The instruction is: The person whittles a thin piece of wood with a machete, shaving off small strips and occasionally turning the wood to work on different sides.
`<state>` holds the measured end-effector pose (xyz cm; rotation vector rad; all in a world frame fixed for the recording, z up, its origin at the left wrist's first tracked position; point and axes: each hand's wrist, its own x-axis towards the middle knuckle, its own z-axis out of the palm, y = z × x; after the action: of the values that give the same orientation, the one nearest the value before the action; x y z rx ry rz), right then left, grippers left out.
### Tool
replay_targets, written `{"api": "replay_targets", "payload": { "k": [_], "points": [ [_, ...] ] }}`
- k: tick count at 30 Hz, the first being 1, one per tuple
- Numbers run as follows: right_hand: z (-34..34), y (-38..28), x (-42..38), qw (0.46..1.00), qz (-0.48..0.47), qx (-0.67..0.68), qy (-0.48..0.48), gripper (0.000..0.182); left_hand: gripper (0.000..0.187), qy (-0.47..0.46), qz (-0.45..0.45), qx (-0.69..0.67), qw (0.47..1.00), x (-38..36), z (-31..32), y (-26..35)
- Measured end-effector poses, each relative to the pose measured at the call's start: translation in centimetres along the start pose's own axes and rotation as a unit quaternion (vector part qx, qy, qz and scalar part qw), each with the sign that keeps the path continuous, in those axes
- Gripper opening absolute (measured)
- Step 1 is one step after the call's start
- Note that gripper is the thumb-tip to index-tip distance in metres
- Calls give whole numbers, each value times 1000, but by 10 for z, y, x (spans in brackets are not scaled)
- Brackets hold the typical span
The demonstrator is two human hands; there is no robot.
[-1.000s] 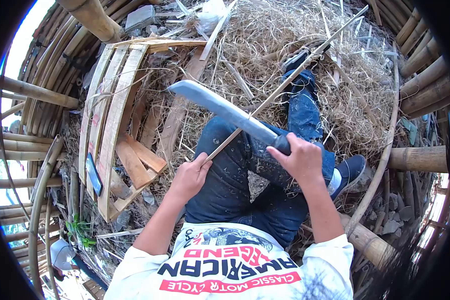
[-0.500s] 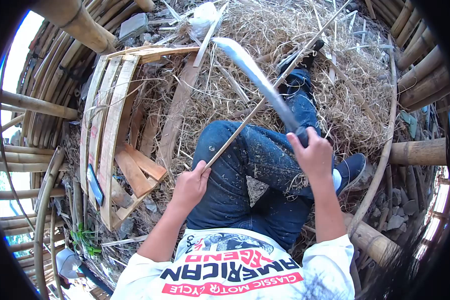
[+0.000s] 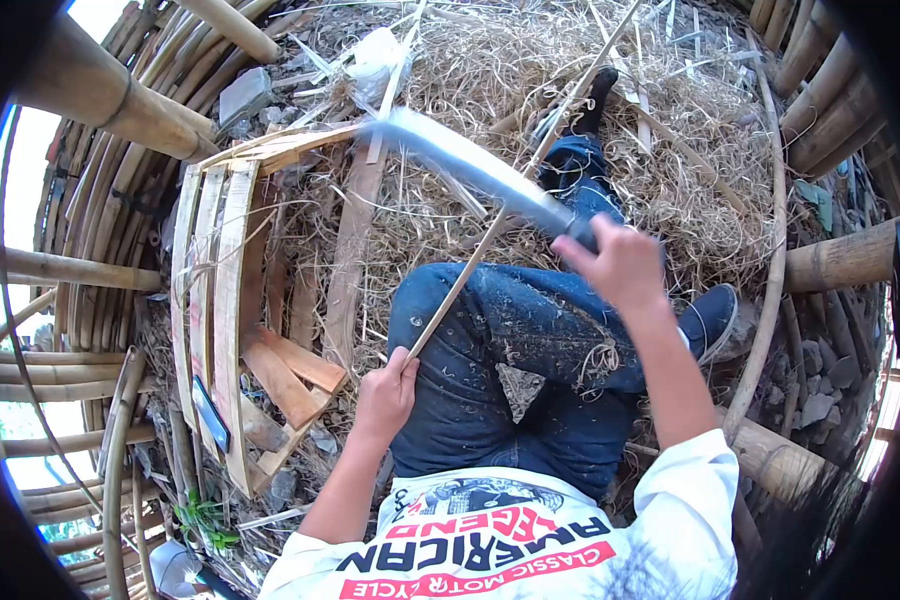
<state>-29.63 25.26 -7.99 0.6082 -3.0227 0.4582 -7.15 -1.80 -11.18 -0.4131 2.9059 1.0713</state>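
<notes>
My left hand (image 3: 386,402) is closed around the near end of a long thin bamboo strip (image 3: 462,282), which slants over my bent knee and up past my outstretched foot. In my right hand (image 3: 620,268) is the dark handle of a machete (image 3: 478,168), its pale blade smeared by motion. The blade points up and to the left, overlapping the strip in this view near its lower half. Both hands are above my dusty blue jeans (image 3: 530,320), which carry scraps of shavings.
Curly shavings (image 3: 690,190) cover the ground ahead. On the left lies a slatted wooden crate (image 3: 232,300), with a phone (image 3: 211,413) on its slats. A clear plastic bag (image 3: 377,62) sits at the back. Bamboo poles (image 3: 842,257) stand around me, with rubble (image 3: 820,385) at right.
The machete blade has swung to a flatter angle, its tip further left and lower. My right hand has risen slightly. The camera view has shifted a little.
</notes>
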Motion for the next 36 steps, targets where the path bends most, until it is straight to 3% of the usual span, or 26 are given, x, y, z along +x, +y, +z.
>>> {"api": "replay_targets", "payload": {
  "k": [2, 5, 6, 11, 13, 16, 18, 19, 21, 24, 28, 31, 33, 36],
  "points": [
    [1, 39, 20, 997, 63, 48, 11, 64, 16, -6, 1, 8, 1000, 3, -1, 6],
    [0, 41, 17, 997, 72, -6, 3, 65, 16, -8, 8, 20, 1000, 3, -2, 7],
    [10, 37, 11, 997, 57, -4, 46, 62, 16, -6, 11, 22, 1000, 3, -2, 7],
    [17, -29, -24, 991, 47, 121, 17, 59, 16, 6, 9, 29, 1000, 1, 5, 4],
    [21, -49, -36, 989, -93, 114, -28, 61, 16, 8, 12, 30, 999, -1, 6, 2],
    [31, -50, -33, 972, -231, 38, 8, 60, 14, 10, 12, 5, 1000, 0, 4, 1],
    [23, -38, -21, 972, -233, 0, -28, 60, 14, 13, 14, 4, 1000, -1, 2, 1],
    [18, -27, -13, 971, -237, 18, 12, 60, 14, 14, 15, 5, 1000, -2, 2, -1],
    [11, 6, 6, 982, -176, 31, 63, 57, 13, 16, 18, -3, 1000, -2, 6, -6],
    [-1, 60, 32, 998, 52, 44, 11, 61, 14, 7, 10, 2, 1000, 0, 4, -1],
    [0, 57, 17, 995, 86, -18, 40, 62, 15, -7, 15, 42, 999, 8, -3, 9],
    [17, 25, -6, 993, 73, 69, 69, 55, 17, -12, 4, 33, 999, 3, -2, 9],
    [20, -7, -22, 989, 48, 137, 36, 53, 17, 5, 10, 13, 1000, 1, 3, 5],
    [29, -42, -42, 988, -82, 130, 10, 52, 16, 12, 6, 23, 1000, -1, 4, 6]
  ]
}}
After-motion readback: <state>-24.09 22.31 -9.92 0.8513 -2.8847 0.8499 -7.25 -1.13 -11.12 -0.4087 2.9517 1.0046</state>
